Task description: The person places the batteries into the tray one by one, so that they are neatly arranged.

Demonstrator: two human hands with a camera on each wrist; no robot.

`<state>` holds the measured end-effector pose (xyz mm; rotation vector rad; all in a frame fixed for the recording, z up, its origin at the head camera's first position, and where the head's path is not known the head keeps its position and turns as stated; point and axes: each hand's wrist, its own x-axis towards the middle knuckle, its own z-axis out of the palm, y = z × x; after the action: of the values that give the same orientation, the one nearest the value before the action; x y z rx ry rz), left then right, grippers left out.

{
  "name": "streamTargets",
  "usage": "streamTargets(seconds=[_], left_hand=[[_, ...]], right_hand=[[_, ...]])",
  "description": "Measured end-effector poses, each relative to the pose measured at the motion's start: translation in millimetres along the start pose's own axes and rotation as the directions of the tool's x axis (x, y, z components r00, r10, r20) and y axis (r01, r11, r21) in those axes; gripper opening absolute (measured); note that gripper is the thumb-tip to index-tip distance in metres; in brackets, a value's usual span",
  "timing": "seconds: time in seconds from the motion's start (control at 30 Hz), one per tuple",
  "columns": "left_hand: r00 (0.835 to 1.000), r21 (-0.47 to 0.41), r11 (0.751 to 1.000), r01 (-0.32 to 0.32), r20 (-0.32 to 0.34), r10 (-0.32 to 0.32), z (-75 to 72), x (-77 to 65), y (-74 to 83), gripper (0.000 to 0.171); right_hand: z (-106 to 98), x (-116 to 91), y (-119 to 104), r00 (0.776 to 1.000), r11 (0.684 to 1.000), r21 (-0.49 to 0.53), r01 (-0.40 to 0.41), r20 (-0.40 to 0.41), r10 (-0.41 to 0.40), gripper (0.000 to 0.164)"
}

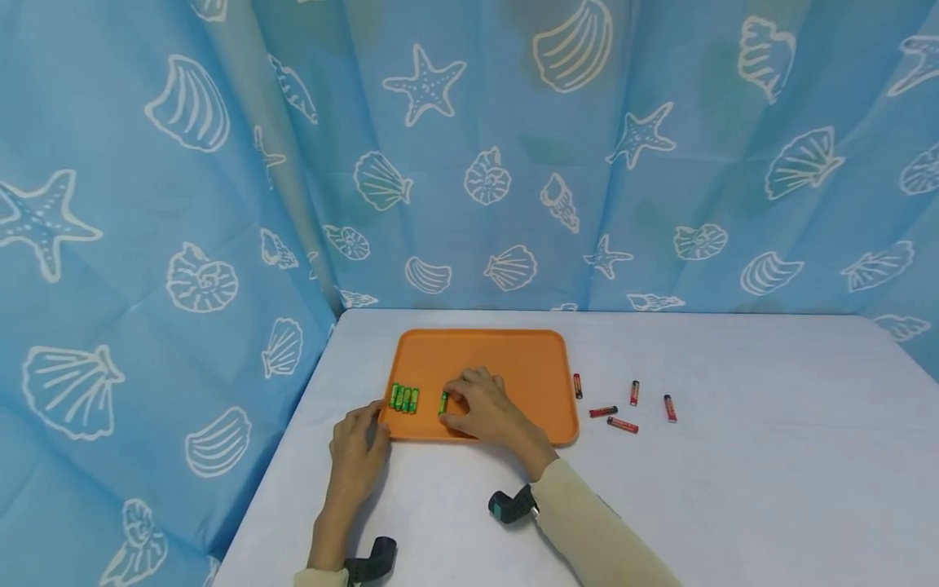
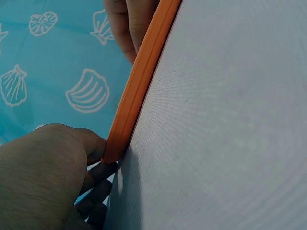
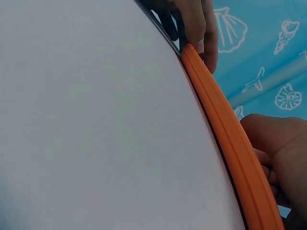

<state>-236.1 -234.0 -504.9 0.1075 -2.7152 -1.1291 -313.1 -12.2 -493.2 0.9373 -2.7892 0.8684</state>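
Right hand [image 1: 480,405]: grip made by thumb and index finger, pinching one green battery [image 1: 443,403], a slim cylinder over the near part of the tray [image 1: 506,350]. Left hand [image 1: 357,448]: thumb and fingers gripping the tray's near left corner. Tray: orange, smooth, rectangular, rounded corners, raised rim; material looks like plastic. Left of the pinched battery, apart from it, a row of four green batteries [image 1: 407,399] lies side by side, long axes running near to far.

Hidden: the pinched battery does not show in either wrist view (the rim stands edge-on and masks it). Whether its lower end touches the tray cannot be told. Part of the right fingers is concealed behind the rim in the right wrist view; the forearms are cut off by the head view's lower border. Battery print too small to read.

Edges: free orange floor extends beyond and to the right of the right hand. Five red batteries [image 1: 623,425] lie scattered at mixed angles past the right rim, one just beside it. White cloth with a fine weave covers the counter [image 1: 770,473], with open room farther right; a blue, folded curtain [image 1: 455,204] with white shell outlines hangs behind its far edge.
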Motion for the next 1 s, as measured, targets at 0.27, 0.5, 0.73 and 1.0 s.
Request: streamTargets(seconds=[0.27,0.5,0.73,1.0], left_hand=[[1.000,0.012,1.000,-0.003,-0.008,0.003,1.3,1.1,-1.5,0.043],[1.000,0.014,1.000,-0.007,-0.009,0.007,1.2,1.4,-2.9,0.043],[1.000,-0.001,1.000,-0.016,-0.007,0.016,0.1,1.4,-1.1,0.043],[1.000,0.009,1.000,-0.010,-0.009,0.010,0.1,0.7,-1.6,0.044]], right_hand=[[6.4,8.6,-6.3,1.000,1.000,-0.006,-0.002,0.008,0.002,0.038],[13.1,15.9,-9.4,1.000,1.000,-0.013,-0.011,0.018,0.012,0.041],[19.1,21.3,-9.9,1.000,1.000,-0.011,-0.001,0.011,0.001,0.042],[21.6,25.2,-13.0,1.000,1.000,-0.014,-0.001,0.019,0.001,0.044]])
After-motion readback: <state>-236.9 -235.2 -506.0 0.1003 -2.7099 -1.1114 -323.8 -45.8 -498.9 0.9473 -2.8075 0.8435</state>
